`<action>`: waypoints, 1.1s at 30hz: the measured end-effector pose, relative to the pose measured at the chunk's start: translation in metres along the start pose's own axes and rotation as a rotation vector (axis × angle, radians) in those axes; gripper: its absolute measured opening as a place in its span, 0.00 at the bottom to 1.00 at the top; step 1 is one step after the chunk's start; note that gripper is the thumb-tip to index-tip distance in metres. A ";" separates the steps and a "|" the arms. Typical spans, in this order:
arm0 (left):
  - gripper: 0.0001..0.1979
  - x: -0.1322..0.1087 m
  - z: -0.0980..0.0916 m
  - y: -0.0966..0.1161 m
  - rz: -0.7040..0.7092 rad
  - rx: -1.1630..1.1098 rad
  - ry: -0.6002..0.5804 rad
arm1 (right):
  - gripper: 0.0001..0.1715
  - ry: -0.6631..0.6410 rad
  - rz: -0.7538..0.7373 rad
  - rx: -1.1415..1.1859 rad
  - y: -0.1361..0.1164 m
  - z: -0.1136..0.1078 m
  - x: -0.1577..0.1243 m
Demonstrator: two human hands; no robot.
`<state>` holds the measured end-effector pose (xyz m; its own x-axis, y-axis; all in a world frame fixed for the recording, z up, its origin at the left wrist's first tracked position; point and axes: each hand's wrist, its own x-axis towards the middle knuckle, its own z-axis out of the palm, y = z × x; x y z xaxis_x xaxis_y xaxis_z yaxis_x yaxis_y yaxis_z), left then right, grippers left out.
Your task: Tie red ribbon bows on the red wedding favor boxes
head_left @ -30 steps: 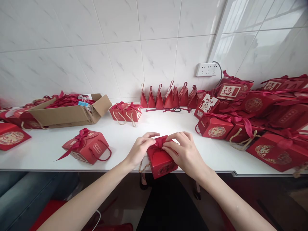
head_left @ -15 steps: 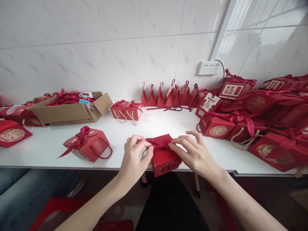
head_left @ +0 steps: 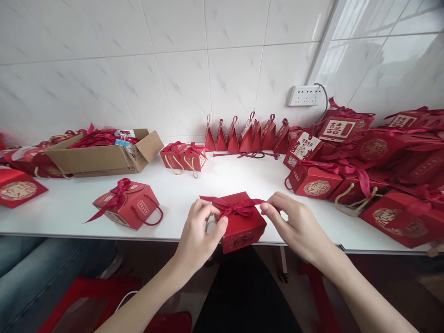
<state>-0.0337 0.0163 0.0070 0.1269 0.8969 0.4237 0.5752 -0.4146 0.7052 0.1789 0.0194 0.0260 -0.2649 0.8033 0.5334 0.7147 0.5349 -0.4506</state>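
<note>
Right now a small red gift box point(head_left: 243, 229) is seen at the very front edge of the white table point(head_left: 194, 189), turned corner-on and set directly between the two hands. A dark red ribbon point(head_left: 239, 206) is knotted across its lid, with one tail drawn out to each side. The left hand point(head_left: 197, 233) is curled shut against the box's left corner, the thumb laid near the knot. The left tail appears to be caught in its fingers, so the box is probably steadied by that hand as well. The right hand point(head_left: 298, 226) is closed in a pinch, thumb and forefinger gripping the right tail's end just clear of the box. Both tails look taut, which suggests opposing pulls. A bowed red box point(head_left: 130, 210) lies to the left, well apart, before an open cardboard carton point(head_left: 100, 159) heaped with ribbon. Triangular red pouches point(head_left: 246, 138) are lined along the tiled wall, and larger red boxes point(head_left: 381, 185) are piled at the right.
</note>
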 end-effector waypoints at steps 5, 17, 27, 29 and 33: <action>0.13 0.006 0.002 0.005 -0.187 -0.144 -0.073 | 0.11 -0.221 0.205 0.042 -0.012 0.007 0.003; 0.16 0.010 0.004 0.006 -0.388 -0.398 -0.145 | 0.10 -0.071 0.183 0.231 -0.012 0.017 0.000; 0.16 0.006 0.011 0.002 -0.345 -0.357 -0.122 | 0.11 0.039 0.357 0.414 -0.016 0.034 -0.005; 0.16 0.006 0.011 0.002 -0.336 -0.346 -0.115 | 0.11 0.033 0.367 0.451 -0.013 0.034 -0.003; 0.16 0.005 0.013 0.004 -0.318 -0.333 -0.082 | 0.13 -0.006 0.400 0.596 -0.009 0.030 0.000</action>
<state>-0.0208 0.0214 0.0045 0.0576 0.9911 0.1200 0.3073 -0.1320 0.9424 0.1527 0.0225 0.0085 -0.0614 0.9681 0.2429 0.2830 0.2503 -0.9259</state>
